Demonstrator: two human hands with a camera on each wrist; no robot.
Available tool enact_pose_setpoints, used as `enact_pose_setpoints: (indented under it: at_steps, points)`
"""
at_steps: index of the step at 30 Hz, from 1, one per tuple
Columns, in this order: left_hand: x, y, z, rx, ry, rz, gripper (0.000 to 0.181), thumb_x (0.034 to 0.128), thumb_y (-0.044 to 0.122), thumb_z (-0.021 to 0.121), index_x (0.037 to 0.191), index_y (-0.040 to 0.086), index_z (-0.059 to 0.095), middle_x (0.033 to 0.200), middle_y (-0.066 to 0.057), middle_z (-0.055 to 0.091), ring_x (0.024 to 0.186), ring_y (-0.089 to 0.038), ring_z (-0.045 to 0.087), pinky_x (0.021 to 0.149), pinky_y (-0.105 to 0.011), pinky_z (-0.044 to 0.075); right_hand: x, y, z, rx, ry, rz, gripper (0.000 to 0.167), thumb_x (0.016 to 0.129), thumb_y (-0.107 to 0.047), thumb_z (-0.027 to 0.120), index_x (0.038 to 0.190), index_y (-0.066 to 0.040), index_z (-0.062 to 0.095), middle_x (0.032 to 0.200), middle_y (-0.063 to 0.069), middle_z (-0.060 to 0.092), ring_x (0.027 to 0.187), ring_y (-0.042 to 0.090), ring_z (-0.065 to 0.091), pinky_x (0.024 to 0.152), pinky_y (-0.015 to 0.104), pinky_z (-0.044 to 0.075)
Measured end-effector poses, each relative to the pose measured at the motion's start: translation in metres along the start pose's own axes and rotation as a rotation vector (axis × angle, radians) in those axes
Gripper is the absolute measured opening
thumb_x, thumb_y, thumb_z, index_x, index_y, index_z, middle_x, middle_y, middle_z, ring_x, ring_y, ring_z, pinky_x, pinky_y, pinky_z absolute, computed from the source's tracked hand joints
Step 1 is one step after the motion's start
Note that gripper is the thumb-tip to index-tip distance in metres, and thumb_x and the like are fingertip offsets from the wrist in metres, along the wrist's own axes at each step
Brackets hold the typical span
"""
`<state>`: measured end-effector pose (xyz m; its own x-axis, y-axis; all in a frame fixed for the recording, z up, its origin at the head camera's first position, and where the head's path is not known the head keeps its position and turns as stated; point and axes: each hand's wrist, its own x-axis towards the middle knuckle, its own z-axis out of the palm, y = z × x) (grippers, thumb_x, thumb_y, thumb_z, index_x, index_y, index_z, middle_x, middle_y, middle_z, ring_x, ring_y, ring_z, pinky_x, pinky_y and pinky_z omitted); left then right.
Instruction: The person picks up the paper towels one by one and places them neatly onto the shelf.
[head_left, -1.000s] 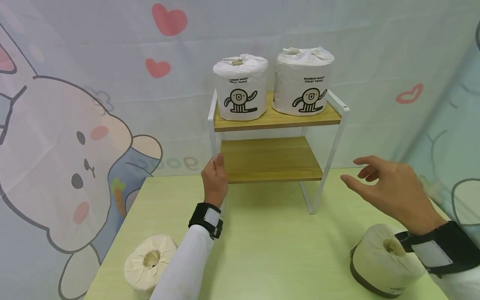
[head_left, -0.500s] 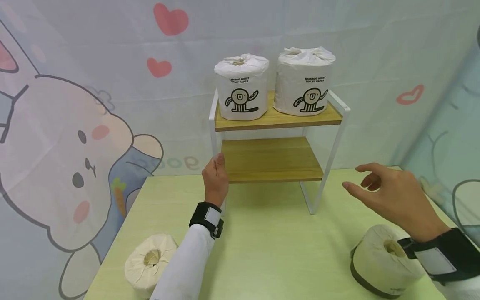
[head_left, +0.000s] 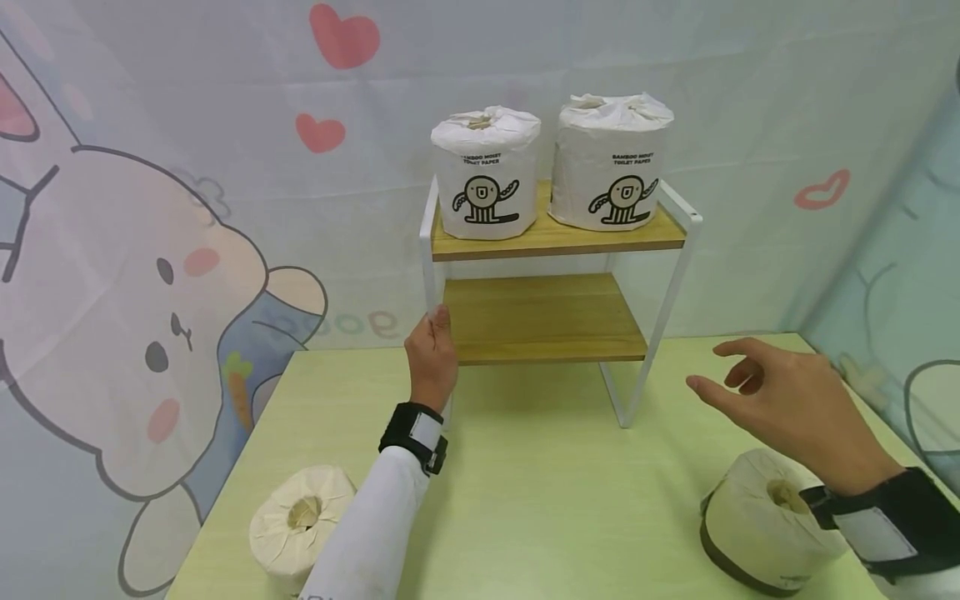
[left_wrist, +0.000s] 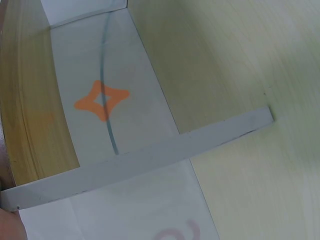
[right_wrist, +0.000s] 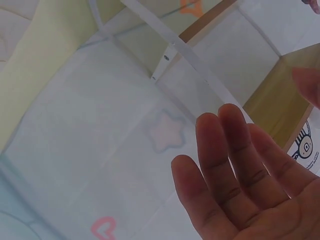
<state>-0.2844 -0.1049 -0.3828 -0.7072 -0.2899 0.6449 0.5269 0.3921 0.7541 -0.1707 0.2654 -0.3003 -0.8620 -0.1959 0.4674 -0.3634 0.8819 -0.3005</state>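
Pale green tabletop (head_left: 525,500) carries the rack (head_left: 555,321), its left leg (head_left: 428,283) gripped by our left hand (head_left: 432,358). Our empty right hand (head_left: 795,408), thumb parted from fingers, hovers to the right, apart from the rack's upright right leg (head_left: 660,325).

White-metal-and-wood two-shelf rack (head_left: 543,321) mid back edge of pale-yellow desk (head_left: 525,508). Two white paper-wrapped cylindrical rolls (head_left: 486,179) side by side on top shelf (head_left: 543,235). Cream paper-wrapped roll (head_left: 277,533) front-left, near left edge; cream dark-based roll (head_left: 738,525) front-right.
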Motion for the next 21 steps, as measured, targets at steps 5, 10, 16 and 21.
enact_pose_setpoints:
  at_steps: [5, 10, 16, 21]
  points:
    - [0.0, 0.0, 0.0, -0.01, -0.001, -0.005, 0.045, 0.1102, 0.025, 0.045, 0.069, 0.009, 0.037, 0.061, 0.003, 0.028, 0.052, -0.015, 0.03, 0.051, -0.029, 0.025, -0.003, 0.0, 0.002, -0.008, -0.021, 0.017, 0.053, 0.088, -0.042, 0.077, 0.118, 0.001, 0.067, 0.08, 0.002, 0.071, 0.069, 0.021, 0.066, 0.061, 0.041, 0.049]
    - [0.0, 0.0, 0.0, -0.01, 0.002, -0.007, 0.045, 0.1101, 0.026, 0.045, 0.069, 0.009, 0.037, 0.061, 0.003, 0.028, 0.053, -0.014, 0.03, 0.051, -0.029, 0.025, -0.006, 0.001, 0.003, -0.007, -0.055, 0.039, 0.055, 0.088, -0.044, 0.076, 0.118, 0.0, 0.067, 0.08, 0.0, 0.07, 0.07, 0.021, 0.067, 0.062, 0.041, 0.05]
    - [0.0, -0.002, 0.0, -0.007, 0.002, 0.001, 0.046, 0.11, 0.027, 0.045, 0.068, 0.009, 0.037, 0.061, 0.003, 0.028, 0.052, -0.014, 0.029, 0.05, -0.03, 0.024, -0.01, 0.004, 0.004, 0.007, -0.091, 0.061, 0.055, 0.089, -0.046, 0.076, 0.118, 0.0, 0.067, 0.076, -0.003, 0.069, 0.068, 0.019, 0.066, 0.061, 0.038, 0.049]
    - [0.0, -0.001, 0.0, -0.012, -0.004, -0.01, 0.045, 0.1101, 0.027, 0.045, 0.069, 0.009, 0.038, 0.061, 0.003, 0.028, 0.052, -0.014, 0.03, 0.05, -0.029, 0.024, -0.012, 0.005, 0.005, 0.019, -0.106, 0.063, 0.056, 0.089, -0.047, 0.075, 0.118, 0.0, 0.066, 0.075, -0.004, 0.068, 0.067, 0.016, 0.065, 0.06, 0.036, 0.048]
